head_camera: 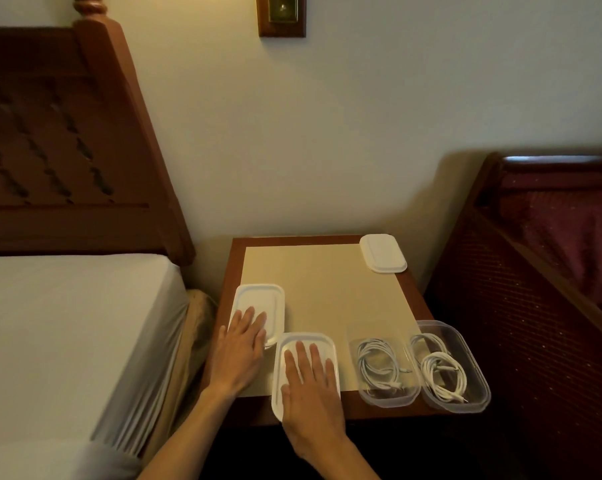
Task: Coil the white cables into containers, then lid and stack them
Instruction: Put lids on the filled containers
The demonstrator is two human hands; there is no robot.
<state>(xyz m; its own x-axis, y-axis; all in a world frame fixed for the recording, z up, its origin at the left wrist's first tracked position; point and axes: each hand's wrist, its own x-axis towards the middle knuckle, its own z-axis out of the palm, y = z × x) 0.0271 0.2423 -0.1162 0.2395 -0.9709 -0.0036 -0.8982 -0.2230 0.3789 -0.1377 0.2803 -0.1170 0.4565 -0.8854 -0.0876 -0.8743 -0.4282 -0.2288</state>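
Observation:
Two white-lidded containers sit at the table's front left. My left hand (pixel 239 344) lies flat, fingers spread, on the near end of the far one (pixel 259 299). My right hand (pixel 310 379) presses flat on the nearer lidded container (pixel 306 341), which overhangs the front edge. To the right stand two clear open containers: one (pixel 384 398) holds a coiled white cable (pixel 377 363), the other (pixel 465 362) holds another coiled white cable (pixel 441 374). White lids (pixel 382 252) lie at the table's far right corner; how many I cannot tell.
The small wooden table (pixel 408 292) with a beige top stands against the wall between a white-sheeted bed (pixel 67 323) on the left and a dark red upholstered seat (pixel 541 271) on the right. A wooden headboard (pixel 67 133) rises at the left.

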